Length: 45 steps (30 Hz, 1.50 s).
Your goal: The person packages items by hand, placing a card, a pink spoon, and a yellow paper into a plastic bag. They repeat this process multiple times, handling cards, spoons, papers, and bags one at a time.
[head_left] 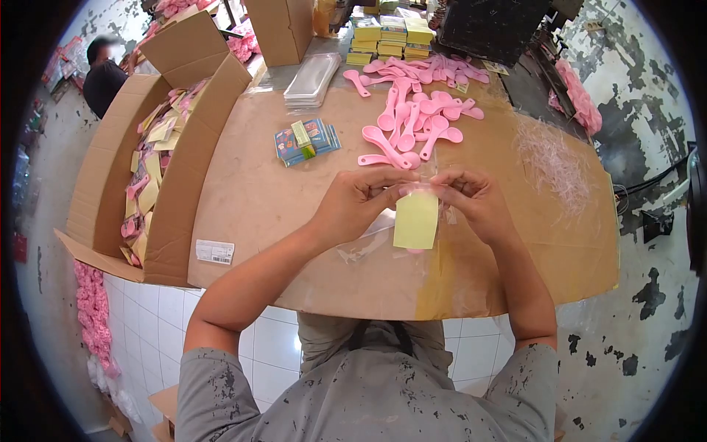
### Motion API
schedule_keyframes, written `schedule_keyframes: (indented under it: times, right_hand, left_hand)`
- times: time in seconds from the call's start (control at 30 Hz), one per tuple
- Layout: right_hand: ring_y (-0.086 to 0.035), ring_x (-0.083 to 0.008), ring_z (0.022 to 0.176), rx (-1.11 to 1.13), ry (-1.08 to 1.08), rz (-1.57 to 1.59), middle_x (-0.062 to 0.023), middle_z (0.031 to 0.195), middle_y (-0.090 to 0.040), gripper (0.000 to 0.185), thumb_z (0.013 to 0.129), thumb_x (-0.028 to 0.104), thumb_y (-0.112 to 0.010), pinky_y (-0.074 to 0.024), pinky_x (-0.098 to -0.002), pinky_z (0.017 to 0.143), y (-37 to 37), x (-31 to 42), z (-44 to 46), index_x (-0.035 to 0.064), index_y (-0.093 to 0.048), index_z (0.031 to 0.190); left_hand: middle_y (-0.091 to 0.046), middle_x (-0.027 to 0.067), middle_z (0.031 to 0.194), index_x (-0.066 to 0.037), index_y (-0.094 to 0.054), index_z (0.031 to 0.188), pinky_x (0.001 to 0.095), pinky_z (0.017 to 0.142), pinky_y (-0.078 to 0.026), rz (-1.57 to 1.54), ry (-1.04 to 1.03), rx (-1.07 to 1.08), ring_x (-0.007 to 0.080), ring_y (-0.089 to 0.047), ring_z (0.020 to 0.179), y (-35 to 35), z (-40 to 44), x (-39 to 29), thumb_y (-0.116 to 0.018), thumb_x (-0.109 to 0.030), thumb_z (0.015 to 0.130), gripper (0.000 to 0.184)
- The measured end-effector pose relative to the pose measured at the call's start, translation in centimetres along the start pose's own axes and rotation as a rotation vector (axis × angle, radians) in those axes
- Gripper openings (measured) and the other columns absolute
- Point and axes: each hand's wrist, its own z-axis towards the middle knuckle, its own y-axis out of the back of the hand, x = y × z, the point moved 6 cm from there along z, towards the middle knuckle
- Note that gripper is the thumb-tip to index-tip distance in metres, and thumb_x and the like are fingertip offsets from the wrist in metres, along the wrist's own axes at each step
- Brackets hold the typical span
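Note:
Both hands meet over the middle of the cardboard-covered table, pinching the top edge of a clear plastic bag. Inside or behind the plastic is a yellow card (416, 219), and a bit of pink shows below it. My left hand (366, 197) is closed on the bag's upper left corner, my right hand (473, 199) on the upper right. Just beyond them lies a pile of pink spoons (407, 121). A stack of blue cards (317, 140) is farther left, with a stack of clear bags (312, 79) behind it.
An open cardboard box (177, 177) full of packed spoons and cards stands at the left. Yellow card stacks (389, 33) are at the back. Thin clear plastic strips (554, 162) lie at the right. A person (104, 81) is at the far upper left.

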Motion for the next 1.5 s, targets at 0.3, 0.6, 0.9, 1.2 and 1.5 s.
schedule_keyframes:
  times: [0.3, 0.6, 0.9, 1.2, 1.5]
  right_hand:
    - [-0.064, -0.0105, 0.090, 0.046, 0.129, -0.102, -0.0054, 0.106, -0.070, 0.019, 0.096, 0.001, -0.066, -0.0535, -0.0275, 0.079, 1.3, 0.2, -0.3, 0.0010, -0.078, 0.110]
    - [-0.063, -0.0101, 0.093, 0.036, 0.120, -0.148, -0.0032, 0.108, -0.068, 0.017, 0.096, 0.006, -0.070, -0.0494, -0.0234, 0.079, 1.0, -0.1, -0.5, 0.0019, -0.079, 0.110]
    - [-0.064, -0.0092, 0.096, 0.098, 0.103, -0.050, -0.0035, 0.110, -0.067, 0.044, 0.096, 0.002, -0.069, -0.0522, -0.0255, 0.081, -1.1, 0.5, -0.7, 0.0014, -0.057, 0.139]
    - [-0.066, -0.0115, 0.099, 0.091, 0.105, -0.088, -0.0056, 0.111, -0.070, 0.037, 0.098, 0.002, -0.067, -0.0535, -0.0276, 0.087, -0.5, 1.3, -0.8, -0.0010, -0.060, 0.133]
    - [-0.067, -0.0125, 0.098, -0.210, 0.071, -0.226, -0.0069, 0.105, -0.073, 0.031, 0.098, 0.013, -0.070, -0.0525, -0.0286, 0.089, 4.3, 1.3, -0.6, 0.0012, -0.067, 0.126]
  left_hand:
    - [-0.075, 0.0089, 0.116, -0.001, -0.073, 0.123, 0.0293, 0.086, -0.060, -0.038, 0.017, 0.096, 0.0142, -0.072, 0.100, 0.5, 0.2, 0.6, -0.067, -0.011, 0.102, 0.025]
    - [-0.073, 0.0109, 0.119, 0.003, -0.070, 0.125, 0.0312, 0.090, -0.060, -0.064, 0.109, 0.077, 0.0154, -0.071, 0.104, 0.1, 0.3, 1.0, -0.064, -0.011, 0.104, 0.026]
    - [-0.071, 0.0091, 0.123, 0.004, -0.066, 0.130, 0.0303, 0.093, -0.058, -0.058, 0.130, 0.049, 0.0135, -0.069, 0.108, 0.6, 0.4, 0.7, -0.064, -0.007, 0.103, 0.029]
    - [-0.073, 0.0070, 0.113, 0.001, -0.061, 0.133, 0.0303, 0.087, -0.059, -0.068, 0.080, 0.037, 0.0131, -0.070, 0.097, 0.3, 0.4, 0.4, -0.068, -0.013, 0.101, 0.035]
    - [-0.066, 0.0177, 0.129, 0.005, -0.054, 0.133, 0.0375, 0.096, -0.057, -0.418, -0.449, -0.724, 0.0272, -0.066, 0.122, 12.9, 0.1, -5.9, -0.056, -0.034, 0.107, 0.047]
